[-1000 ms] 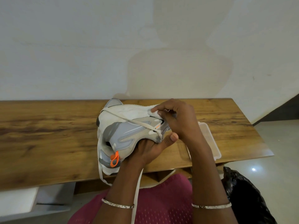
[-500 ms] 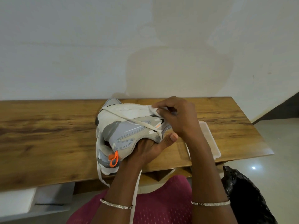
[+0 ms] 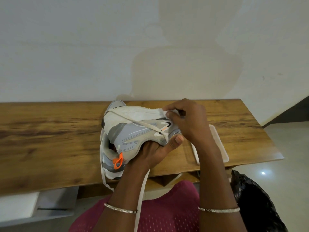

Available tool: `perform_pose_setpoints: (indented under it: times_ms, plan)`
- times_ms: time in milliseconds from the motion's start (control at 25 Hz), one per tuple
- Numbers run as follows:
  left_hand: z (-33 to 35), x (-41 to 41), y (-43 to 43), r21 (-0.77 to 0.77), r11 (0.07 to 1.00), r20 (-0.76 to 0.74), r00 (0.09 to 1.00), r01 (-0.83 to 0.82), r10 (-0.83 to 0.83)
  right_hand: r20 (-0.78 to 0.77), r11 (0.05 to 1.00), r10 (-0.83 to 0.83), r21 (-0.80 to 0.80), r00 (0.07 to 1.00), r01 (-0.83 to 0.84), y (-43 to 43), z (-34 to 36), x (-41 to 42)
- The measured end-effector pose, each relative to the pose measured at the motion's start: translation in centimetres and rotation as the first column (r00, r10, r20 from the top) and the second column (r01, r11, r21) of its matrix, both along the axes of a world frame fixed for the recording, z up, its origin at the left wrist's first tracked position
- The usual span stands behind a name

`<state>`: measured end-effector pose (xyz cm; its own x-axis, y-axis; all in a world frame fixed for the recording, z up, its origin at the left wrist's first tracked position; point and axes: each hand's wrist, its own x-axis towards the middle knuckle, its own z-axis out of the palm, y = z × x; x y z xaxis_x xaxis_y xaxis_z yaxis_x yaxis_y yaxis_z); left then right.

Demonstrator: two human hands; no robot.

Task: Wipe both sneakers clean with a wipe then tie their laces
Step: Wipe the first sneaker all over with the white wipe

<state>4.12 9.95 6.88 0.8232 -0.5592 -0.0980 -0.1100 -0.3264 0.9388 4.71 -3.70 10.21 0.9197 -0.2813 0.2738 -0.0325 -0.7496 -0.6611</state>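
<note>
Left hand (image 3: 150,154) cups the sneaker (image 3: 132,133) from underneath, palm up, fingers wrapped round its lower side, with the thumb (image 3: 178,139) pressed on the grey panel near the toe. Right hand (image 3: 190,124) reaches over the toe end, at the sneaker's 3 o'clock. Its fingers are curled and pinch a white wipe (image 3: 164,112) against the edge of the white sole (image 3: 133,113).

The sneaker is tipped on its side over the wooden table (image 3: 50,139), sole toward 12 o'clock, toe toward 3 and heel toward 8. I cannot tell whether the heel touches the tabletop. An untied lace (image 3: 142,123) runs slantwise across the side panel from 10 o'clock down to 4. A second length of it hangs toward 6 o'clock, past the left wrist and off the table edge. An orange loop (image 3: 118,160) sits at the heel, at about 7 o'clock. More grey and white shows beneath the heel, and I cannot tell what it belongs to.

A shallow white tray (image 3: 217,144) lies on the table at 3 o'clock of the hands, partly hidden by the right forearm and near the table's right edge. A black bag (image 3: 255,206) sits on the floor at 5 o'clock. Each wrist wears a thin bangle (image 3: 120,210), and a pink garment (image 3: 167,218) fills the bottom at 6 o'clock. A pale wall (image 3: 100,47) rises behind the table at 12.
</note>
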Motion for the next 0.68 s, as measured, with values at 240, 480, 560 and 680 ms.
perform_pose_setpoints:
  times_ms: [240, 480, 560, 680]
  plan:
    - [0.0, -0.2, 0.2, 0.012, 0.996, 0.027, 0.996, 0.085, -0.085, -0.104, 0.986, 0.138, 0.113, 0.985, -0.126, -0.7, 1.4, -1.1]
    - [-0.2, 0.3, 0.1, -0.013, 1.000, 0.080, 0.997, 0.024, -0.023, -0.135, 0.976, 0.180, 0.149, 0.974, -0.160, -0.5, 2.0, -1.8]
    - [-0.1, 0.2, 0.3, -0.045, 0.998, 0.122, 0.992, 0.039, -0.033, -0.166, 0.933, 0.328, 0.214, 0.930, -0.291, 0.7, 2.5, -1.6]
    - [-0.1, 0.3, 0.5, 0.029, 0.999, 0.137, 0.990, 0.035, -0.039, -0.126, 0.981, 0.164, 0.128, 0.978, -0.148, -0.6, 1.8, -1.4]
